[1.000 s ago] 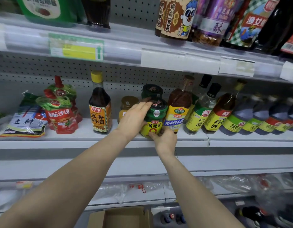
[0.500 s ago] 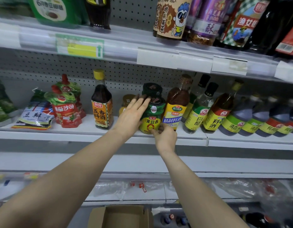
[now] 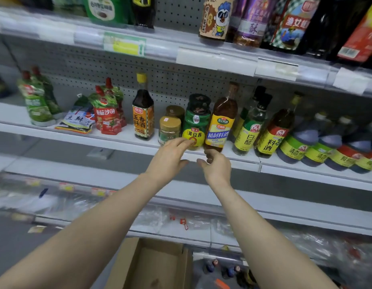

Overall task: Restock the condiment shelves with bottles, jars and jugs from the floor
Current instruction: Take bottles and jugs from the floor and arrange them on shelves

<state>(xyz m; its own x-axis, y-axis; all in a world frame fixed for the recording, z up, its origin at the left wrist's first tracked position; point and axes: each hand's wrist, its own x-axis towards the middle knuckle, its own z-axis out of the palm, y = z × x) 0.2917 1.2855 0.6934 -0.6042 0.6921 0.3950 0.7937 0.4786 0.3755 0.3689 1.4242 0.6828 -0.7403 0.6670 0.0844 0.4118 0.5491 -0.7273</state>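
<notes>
Partly stocked, the middle shelf has gaps to fill. A cardboard box and floor bottles suggest work remains. The 黄豆酱 jar stands at the shelf front beside a 精制料酒 bottle. The left hand, fingers straight, reaches the jar's label. The right hand, loosely curled, holds nothing.

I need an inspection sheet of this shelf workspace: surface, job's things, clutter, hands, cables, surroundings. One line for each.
surface: white middle shelf, well stocked.
job's things: green jar upright between small jar and amber bottle.
clutter: open cardboard box below; crumpled plastic wrap beneath the shelf.
hands: left hand open, fingertips at the green jar's label; right hand loosely curled below the amber bottle, holding nothing.
cables: nothing seen.
surroundings: upper shelf, also stocked; pegboard back wall.
</notes>
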